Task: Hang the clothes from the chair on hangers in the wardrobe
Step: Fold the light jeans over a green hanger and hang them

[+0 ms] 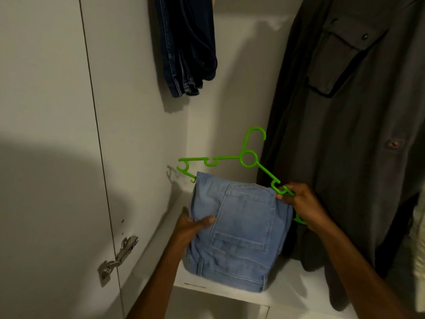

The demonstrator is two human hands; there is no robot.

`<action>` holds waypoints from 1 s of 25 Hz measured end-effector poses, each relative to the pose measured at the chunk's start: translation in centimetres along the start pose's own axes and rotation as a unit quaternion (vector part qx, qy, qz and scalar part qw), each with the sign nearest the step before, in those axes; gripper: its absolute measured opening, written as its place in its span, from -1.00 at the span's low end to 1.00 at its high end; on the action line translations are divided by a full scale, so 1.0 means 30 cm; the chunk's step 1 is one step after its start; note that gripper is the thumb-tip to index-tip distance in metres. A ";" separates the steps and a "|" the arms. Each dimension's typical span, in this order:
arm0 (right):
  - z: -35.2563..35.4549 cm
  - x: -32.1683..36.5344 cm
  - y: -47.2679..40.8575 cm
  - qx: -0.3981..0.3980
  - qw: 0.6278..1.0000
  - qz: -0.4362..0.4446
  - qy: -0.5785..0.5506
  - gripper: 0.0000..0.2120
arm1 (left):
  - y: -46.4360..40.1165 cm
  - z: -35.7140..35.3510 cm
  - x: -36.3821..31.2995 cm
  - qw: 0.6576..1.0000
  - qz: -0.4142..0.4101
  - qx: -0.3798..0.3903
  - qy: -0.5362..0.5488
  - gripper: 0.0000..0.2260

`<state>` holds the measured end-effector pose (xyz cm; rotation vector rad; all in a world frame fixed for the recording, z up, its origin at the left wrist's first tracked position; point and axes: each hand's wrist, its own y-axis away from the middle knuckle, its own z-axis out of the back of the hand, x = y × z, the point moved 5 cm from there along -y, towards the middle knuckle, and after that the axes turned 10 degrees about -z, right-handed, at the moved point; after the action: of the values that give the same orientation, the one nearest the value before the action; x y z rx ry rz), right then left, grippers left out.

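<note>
The folded jeans (239, 233) hung over the hanger (248, 158) above the wardrobe shelf (287, 293); a coat (356, 134) hung to their right; other jeans (188, 47) hung behind, upper left; a hinge (118, 256) sat on the door at left.

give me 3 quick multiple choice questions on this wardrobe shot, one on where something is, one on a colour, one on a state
1. Where do the dark blue jeans hang?
A. upper left of the light jeans
B. on the shelf
C. right of the grey coat

2. What colour is the hanger?
A. white
B. green
C. black

3. What is the right hand doing?
A. hanging idle
B. gripping the hanger's end
C. pressing the door hinge

Answers:
1 A, they hang above and left of the light blue jeans.
2 B, bright green plastic.
3 B, fingers curl round the hanger; the left hand holds the light jeans.
</note>
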<state>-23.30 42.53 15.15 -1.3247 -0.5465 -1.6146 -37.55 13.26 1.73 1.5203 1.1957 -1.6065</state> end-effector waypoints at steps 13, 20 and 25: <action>0.044 0.177 0.002 0.037 0.999 -0.024 0.012 -0.83 | -0.160 -0.048 -0.104 0.993 -0.096 0.058 0.046 0.09; 0.065 0.326 0.043 0.061 0.998 0.006 0.008 -0.83 | -0.242 -0.121 -0.253 0.992 -0.090 -0.042 0.082 -0.47; 0.118 0.401 0.128 0.105 0.983 0.113 -0.099 -0.54 | -0.289 -0.142 -0.290 0.981 -0.073 -0.076 0.160 -0.52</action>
<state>-17.84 39.06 26.55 -1.3426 -0.6425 -1.2136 -42.23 19.31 12.21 1.6656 1.5997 -1.3546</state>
